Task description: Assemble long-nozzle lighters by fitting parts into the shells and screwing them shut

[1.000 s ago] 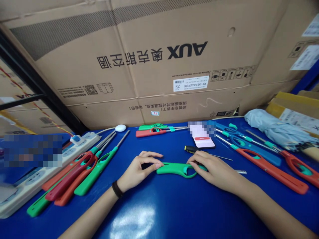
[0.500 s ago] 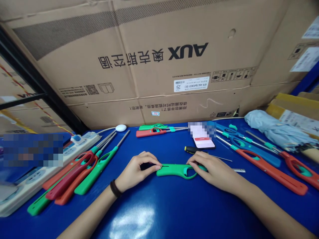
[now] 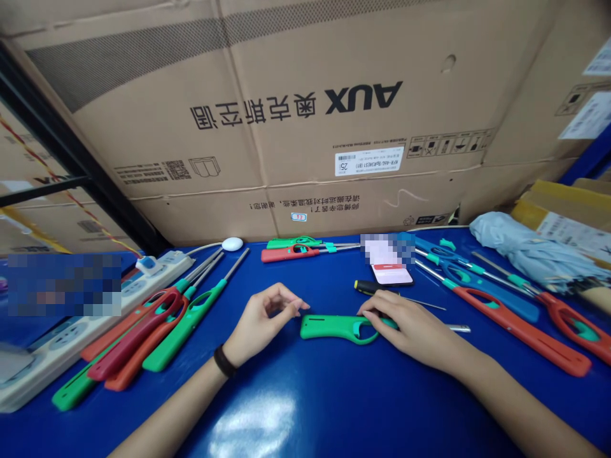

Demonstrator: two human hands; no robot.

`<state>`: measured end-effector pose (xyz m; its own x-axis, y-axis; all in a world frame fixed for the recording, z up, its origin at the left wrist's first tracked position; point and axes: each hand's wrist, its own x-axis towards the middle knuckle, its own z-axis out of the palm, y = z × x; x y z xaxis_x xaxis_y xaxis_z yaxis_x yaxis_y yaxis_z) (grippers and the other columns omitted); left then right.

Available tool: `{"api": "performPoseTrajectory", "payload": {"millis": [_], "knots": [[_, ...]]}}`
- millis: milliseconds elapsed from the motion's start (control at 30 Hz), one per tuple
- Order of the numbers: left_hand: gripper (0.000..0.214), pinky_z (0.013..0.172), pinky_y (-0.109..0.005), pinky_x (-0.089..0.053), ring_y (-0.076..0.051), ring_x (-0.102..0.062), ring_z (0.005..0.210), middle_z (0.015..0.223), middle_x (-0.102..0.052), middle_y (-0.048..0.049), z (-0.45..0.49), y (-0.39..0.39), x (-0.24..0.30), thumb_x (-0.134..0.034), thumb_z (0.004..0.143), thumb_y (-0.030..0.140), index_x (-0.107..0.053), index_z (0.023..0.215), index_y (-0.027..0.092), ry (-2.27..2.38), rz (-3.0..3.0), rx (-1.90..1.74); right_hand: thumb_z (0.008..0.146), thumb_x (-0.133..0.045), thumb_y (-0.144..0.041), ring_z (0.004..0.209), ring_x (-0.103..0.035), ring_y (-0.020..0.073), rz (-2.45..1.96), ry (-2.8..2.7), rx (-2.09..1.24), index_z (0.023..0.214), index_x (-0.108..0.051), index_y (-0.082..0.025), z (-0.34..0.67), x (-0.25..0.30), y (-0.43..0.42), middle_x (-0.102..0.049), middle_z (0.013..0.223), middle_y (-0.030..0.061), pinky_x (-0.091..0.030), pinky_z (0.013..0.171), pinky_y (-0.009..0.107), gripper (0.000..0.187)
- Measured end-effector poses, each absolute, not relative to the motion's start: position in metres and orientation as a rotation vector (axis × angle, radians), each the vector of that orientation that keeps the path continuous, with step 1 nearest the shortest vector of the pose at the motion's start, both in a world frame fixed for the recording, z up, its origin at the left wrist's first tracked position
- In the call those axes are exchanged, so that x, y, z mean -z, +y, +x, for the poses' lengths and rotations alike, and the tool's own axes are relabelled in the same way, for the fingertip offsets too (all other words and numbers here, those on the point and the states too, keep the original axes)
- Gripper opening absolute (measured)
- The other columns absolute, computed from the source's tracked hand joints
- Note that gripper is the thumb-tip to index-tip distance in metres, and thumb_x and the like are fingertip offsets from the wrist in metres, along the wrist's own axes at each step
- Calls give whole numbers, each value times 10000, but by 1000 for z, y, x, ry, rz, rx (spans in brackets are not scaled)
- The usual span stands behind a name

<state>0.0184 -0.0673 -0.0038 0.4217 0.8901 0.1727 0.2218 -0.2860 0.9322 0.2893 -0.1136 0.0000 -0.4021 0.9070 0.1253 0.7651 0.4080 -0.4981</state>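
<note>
A green long-nosed gas lighter (image 3: 329, 327) lies across the blue table in front of me. My right hand (image 3: 403, 321) grips it near the trigger loop, and its metal tube sticks out past that hand. The fingers hide part of the turquoise collar. Just off the lighter's left end, my left hand (image 3: 260, 321) hovers with thumb and forefinger drawn together. Whatever may be between those fingertips is too small to make out. Behind the right hand lies a screwdriver (image 3: 370, 287) with a black and yellow handle.
Several red and green lighters (image 3: 157, 331) are fanned beside a white power strip (image 3: 71, 337) at left. More lighters (image 3: 520, 327) lie at right near a folded umbrella (image 3: 515, 251). A phone (image 3: 391, 273) sits at the back, before a large cardboard box (image 3: 296, 152).
My left hand has drawn back and slightly up from the lighter's left end, which it was touching. The right hand keeps its hold on the lighter.
</note>
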Motion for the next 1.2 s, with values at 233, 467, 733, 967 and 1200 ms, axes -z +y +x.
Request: {"api": "performPoseTrajectory", "payload": {"millis": [233,467,733,967,1200], "knots": [[171,656,-217,-518,-142,-664,683,765,-730,-44,15,-66,0,-693,775,307,-669,771,138,987,1749,-936,945,-427,-266,935,-591,200,-1441,-2289,-527,963,-601,-248,289,0,-112,-607,980,31,-453,809,343,176],[143,781,-226,-523,-169,-694,827,910,-749,-20,10,-68,-4,-655,817,274,-750,900,207,1021,2023,-851,945,-425,-273,933,-594,198,-1453,-2279,-536,964,-598,-255,289,-1,-113,-604,986,29,-456,800,339,175],[167,819,-243,-541,-183,-701,874,948,-749,-24,9,-69,-7,-646,820,269,-740,936,195,1036,2010,-855,947,-421,-267,949,-589,199,-1444,-2285,-531,970,-597,-255,289,0,-113,-603,993,30,-453,814,345,177],[108,756,-261,-553,-187,-697,778,842,-749,-27,10,-71,-9,-708,764,281,-741,803,186,1050,2003,-907,947,-414,-268,942,-594,204,-1441,-2293,-530,960,-603,-246,288,-2,-114,-607,989,39,-464,807,349,191],[140,794,-255,-517,-167,-666,821,900,-719,-33,9,-69,-8,-609,859,274,-722,892,200,991,2142,-848,943,-416,-272,936,-596,205,-1438,-2285,-533,963,-606,-249,289,-2,-115,-609,986,38,-464,802,345,193]]}}
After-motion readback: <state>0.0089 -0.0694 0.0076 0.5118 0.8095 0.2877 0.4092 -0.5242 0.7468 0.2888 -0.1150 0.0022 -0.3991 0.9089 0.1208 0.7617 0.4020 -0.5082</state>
